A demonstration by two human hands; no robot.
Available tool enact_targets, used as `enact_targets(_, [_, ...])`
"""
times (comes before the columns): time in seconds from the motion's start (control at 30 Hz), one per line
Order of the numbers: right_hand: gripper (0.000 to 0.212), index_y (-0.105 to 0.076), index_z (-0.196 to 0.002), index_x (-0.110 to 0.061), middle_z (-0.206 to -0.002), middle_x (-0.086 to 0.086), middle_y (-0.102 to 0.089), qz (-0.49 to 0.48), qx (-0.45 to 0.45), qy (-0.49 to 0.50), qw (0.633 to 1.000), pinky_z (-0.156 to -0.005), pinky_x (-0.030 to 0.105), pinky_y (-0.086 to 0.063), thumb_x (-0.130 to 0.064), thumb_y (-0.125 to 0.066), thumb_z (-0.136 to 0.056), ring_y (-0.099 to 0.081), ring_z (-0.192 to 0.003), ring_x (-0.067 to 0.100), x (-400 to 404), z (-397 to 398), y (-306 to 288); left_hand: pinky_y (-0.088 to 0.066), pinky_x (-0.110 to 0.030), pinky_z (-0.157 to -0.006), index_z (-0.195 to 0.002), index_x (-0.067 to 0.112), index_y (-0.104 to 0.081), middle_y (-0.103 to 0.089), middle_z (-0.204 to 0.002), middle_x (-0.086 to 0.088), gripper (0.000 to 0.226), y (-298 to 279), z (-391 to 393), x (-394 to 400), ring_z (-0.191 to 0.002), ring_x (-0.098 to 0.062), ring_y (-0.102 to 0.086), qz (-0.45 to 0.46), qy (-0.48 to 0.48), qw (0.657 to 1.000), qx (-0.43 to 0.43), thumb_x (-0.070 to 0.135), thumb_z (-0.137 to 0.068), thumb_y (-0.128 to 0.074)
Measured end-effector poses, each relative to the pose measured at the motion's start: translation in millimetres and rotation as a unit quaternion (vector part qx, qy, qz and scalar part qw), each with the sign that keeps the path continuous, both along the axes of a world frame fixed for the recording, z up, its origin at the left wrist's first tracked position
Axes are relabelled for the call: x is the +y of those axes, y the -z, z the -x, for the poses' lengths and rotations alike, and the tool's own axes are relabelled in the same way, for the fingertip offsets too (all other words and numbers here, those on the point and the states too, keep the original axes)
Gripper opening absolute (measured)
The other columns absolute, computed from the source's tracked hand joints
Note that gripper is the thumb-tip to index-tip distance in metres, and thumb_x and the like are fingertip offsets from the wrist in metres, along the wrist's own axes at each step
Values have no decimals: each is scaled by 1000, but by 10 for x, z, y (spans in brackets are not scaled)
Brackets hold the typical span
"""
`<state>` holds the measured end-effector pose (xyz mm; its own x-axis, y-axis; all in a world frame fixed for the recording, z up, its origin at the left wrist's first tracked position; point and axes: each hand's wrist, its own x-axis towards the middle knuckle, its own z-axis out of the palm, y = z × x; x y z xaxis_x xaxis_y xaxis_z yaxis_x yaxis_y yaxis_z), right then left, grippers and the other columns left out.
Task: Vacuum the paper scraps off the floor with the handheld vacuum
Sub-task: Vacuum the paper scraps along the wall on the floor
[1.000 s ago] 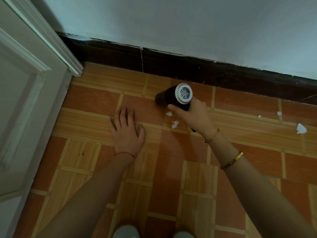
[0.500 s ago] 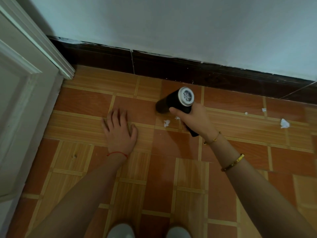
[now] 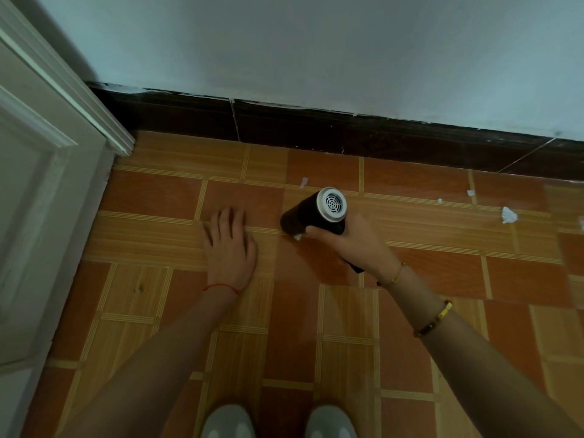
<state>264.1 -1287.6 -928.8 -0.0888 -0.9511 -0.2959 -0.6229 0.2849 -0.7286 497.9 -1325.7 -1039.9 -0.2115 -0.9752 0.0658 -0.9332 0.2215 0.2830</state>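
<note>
At the left, the left hand is pressed flat on the orange wood-patterned tiled floor, fingers spread, holding nothing. To its right, the black cylindrical handheld vacuum is gripped by the right hand, its long axis tilted down-left, the nozzle touching a small white paper scrap. Farther right, well apart, more white scraps lie nearer the right hand.

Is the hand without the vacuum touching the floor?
Touching. The head view shows the left hand lying flat, palm down, on the tiled floor.
</note>
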Motion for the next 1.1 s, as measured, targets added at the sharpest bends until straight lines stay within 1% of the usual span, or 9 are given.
enact_targets(0.07, [49, -60, -118, -21, -89, -4, -70, 5, 24, -5, 1000, -68, 31, -58, -55, -65, -83, -67, -76, 10, 126, -7, 62, -15, -62, -120, -148, 13, -39, -39, -152, -15, 54, 5, 81, 62, -146, -32, -27, 0, 32, 999, 8, 30, -97, -34])
enact_targets(0.17, [59, -62, -118, -22, -95, -11, -69, 27, 36, 18, 999, -69, 23, -54, -64, -62, -77, -63, -84, 2, 310, 0, 122, -15, -62, -120, -148, 14, -38, -40, -151, -14, 54, -3, 213, 104, -144, -31, -29, -6, 46, 999, 13, 29, -97, -32])
enact_targets(0.23, [51, -64, -114, -22, -86, -13, -68, 44, 9, 58, 997, -63, 20, -50, -59, -65, -79, -63, -76, -1, 389, 37, 107, -15, -62, -120, -148, 14, -39, -40, -151, -14, 53, -4, 290, 105, -144, -32, -30, -12, 58, 998, 12, 28, -97, -31])
enact_targets(0.33, [35, -65, -108, -17, -62, -11, -62, 71, -64, 138, 986, -51, 20, -45, -44, -67, -86, -60, -50, 4, 420, 148, 10, -15, -62, -120, -148, 14, -38, -40, -151, -14, 54, 1, 393, 75, -144, -32, -30, -25, 75, 997, 4, 29, -96, -31])
enact_targets(0.43, [33, -62, -115, -17, -58, -6, -60, 77, -90, 158, 980, -46, 23, -46, -36, -67, -89, -57, -43, 9, 400, 254, -92, -16, -63, -119, -147, 14, -39, -41, -150, -14, 55, 7, 466, 68, -143, -33, -31, -29, 73, 997, -1, 29, -94, -32])
enact_targets(0.57, [46, -60, -122, -22, -84, -11, -68, 58, -30, 115, 991, -62, 20, -49, -47, -68, -84, -62, -67, 0, 451, 263, 14, -17, -65, -118, -146, 15, -40, -41, -149, -14, 55, 13, 481, 69, -142, -33, -31, -24, 69, 997, -5, 30, -94, -32])
enact_targets(0.7, [58, -59, -125, -16, -107, -6, -71, 60, 13, 102, 993, -81, 26, -56, -51, -71, -80, -65, -96, 5, 537, 141, 173, -17, -64, -118, -146, 15, -39, -41, -149, -15, 54, 7, 471, 70, -142, -32, -30, -22, 70, 997, -3, 31, -95, -32])
enact_targets(0.93, [58, -60, -122, -18, -102, -6, -73, 77, 63, 137, 986, -74, 31, -57, -57, -67, -80, -67, -91, 8, 535, 121, 222, -16, -63, -119, -148, 16, -39, -41, -150, -14, 56, -8, 467, 78, -142, -33, -33, -21, 72, 997, -9, 32, -95, -31])
enact_targets(1.1, [64, -59, -124, -20, -104, -8, -72, 56, 52, 102, 992, -76, 29, -57, -63, -64, -77, -66, -93, 6, 548, 129, 215, -14, -62, -120, -148, 16, -38, -40, -151, -13, 56, -15, 472, 76, -143, -32, -31, -26, 70, 997, -11, 33, -95, -29])
